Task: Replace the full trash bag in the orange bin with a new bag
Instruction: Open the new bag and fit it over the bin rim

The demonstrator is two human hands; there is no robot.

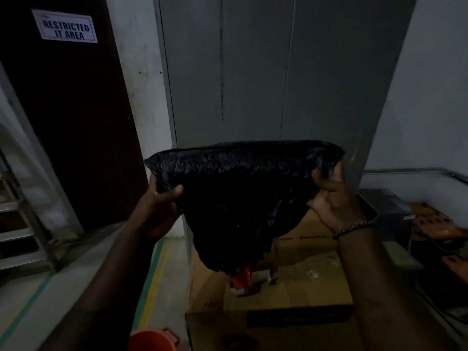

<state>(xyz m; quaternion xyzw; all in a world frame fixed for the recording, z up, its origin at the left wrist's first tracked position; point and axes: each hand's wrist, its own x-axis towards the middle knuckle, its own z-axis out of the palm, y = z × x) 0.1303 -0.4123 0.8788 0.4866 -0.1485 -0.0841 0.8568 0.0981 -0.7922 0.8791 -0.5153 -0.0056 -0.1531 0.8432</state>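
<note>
Your left hand (162,201) and right hand (329,198) pinch the bag (240,198) by its top corners, likely unfolding it. Next, open it over the bin (152,339) below them.

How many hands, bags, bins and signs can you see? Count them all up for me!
Hands: 2, the left hand and the right hand, each holding the bag
Bags: 1, the black bag
Bins: 1, the orange bin
Signs: 1, the sign on the door
Total: 5

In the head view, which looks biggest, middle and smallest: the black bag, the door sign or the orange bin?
1. black bag
2. door sign
3. orange bin, unsure: only its edge shows
</note>
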